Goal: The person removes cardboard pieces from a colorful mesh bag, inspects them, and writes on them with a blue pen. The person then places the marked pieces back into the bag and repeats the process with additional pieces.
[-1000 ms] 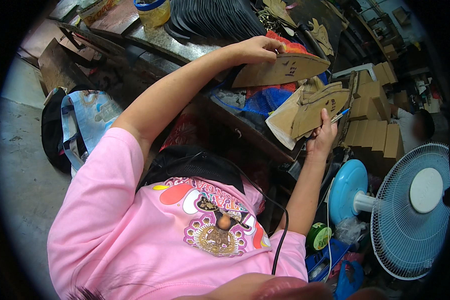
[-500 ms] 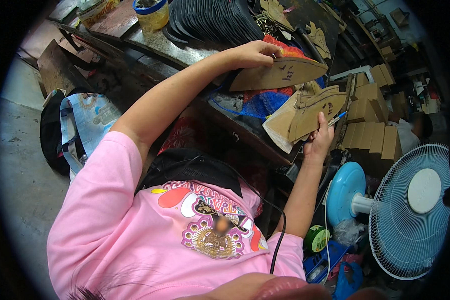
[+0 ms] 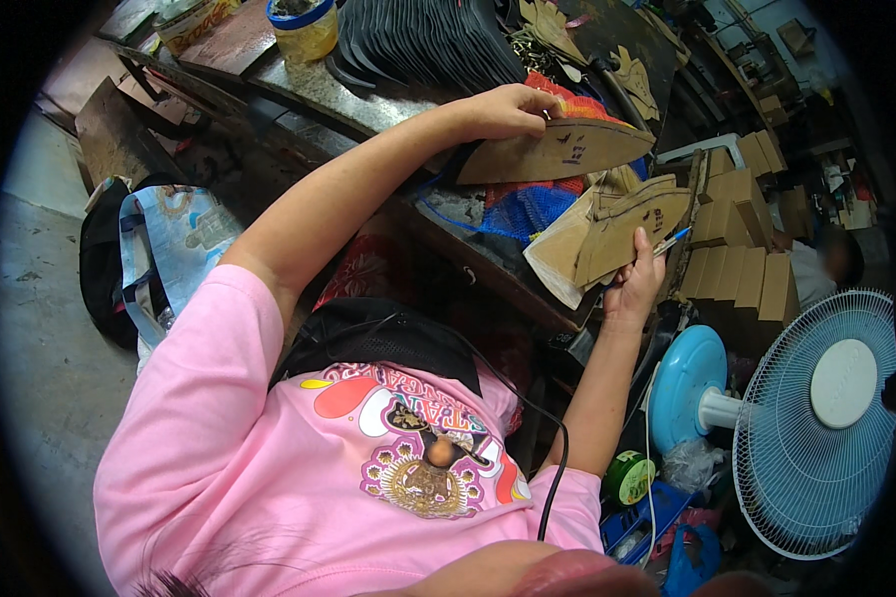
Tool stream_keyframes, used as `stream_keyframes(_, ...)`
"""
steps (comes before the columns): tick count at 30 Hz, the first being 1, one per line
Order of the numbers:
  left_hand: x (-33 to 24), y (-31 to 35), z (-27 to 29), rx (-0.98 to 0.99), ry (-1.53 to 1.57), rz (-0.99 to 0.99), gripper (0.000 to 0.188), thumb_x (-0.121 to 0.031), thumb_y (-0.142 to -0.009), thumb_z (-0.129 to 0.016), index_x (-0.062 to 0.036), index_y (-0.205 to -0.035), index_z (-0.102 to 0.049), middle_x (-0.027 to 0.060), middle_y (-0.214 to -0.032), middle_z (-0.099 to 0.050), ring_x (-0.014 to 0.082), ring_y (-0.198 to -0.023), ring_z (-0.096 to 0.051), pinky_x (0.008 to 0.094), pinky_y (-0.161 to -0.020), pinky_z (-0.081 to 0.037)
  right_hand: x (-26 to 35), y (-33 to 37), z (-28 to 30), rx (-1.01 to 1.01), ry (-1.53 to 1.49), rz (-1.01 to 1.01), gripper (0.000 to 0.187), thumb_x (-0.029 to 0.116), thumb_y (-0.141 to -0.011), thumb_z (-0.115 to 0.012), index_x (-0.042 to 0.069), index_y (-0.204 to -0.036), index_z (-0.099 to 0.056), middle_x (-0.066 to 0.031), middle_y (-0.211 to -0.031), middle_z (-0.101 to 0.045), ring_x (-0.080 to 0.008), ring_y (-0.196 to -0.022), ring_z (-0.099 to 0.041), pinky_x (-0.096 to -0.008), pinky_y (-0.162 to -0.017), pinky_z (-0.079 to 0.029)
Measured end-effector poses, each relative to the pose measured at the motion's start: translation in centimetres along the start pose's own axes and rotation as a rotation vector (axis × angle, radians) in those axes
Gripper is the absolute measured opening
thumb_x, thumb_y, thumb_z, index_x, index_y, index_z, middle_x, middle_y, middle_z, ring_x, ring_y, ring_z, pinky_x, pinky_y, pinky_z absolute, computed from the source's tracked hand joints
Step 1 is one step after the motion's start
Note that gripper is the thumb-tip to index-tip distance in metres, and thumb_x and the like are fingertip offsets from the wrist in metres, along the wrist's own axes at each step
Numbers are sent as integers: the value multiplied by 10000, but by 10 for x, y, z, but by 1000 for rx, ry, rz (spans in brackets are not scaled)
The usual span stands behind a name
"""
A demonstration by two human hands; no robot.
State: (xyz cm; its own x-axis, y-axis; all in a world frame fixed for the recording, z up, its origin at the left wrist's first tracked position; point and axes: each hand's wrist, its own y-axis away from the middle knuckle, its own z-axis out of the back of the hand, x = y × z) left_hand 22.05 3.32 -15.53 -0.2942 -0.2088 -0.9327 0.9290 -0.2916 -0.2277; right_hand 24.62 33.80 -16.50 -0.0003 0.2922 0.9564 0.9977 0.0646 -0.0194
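Note:
My left hand pinches the upper edge of a leaf-shaped brown cardboard pattern, which bears dark handwriting and a line along its edge. It is raised over the red and blue mesh at the bench's near side. Lower right, my right hand is closed on a second curved cardboard pattern, thumb on top and fingers mostly hidden beneath. A blue-tipped pen sticks out beside that thumb. More pale pattern pieces lie under and behind the second one.
A long row of black curved sheets stands on the workbench, beside a blue-rimmed tub. Stacked cardboard boxes and a blue-and-white fan are to the right. A black cable crosses near my body. Another person is at far right.
The pen beside my right thumb has shifted slightly. Both patterns stay in my hands with hardly any movement.

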Motion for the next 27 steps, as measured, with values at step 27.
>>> stream_keyframes(27,-10,4,-3,-181,57,58,290,-94,-839,-563,-38,-1120,-601,-37,-932,-598,53,-860,-549,218,-777,-442,43,-9,-36,-31,-30,83,152,150,-927,-631,102,-1018,-518,-9,-816,-601,-36,-440,-394,-189,-377,-293)
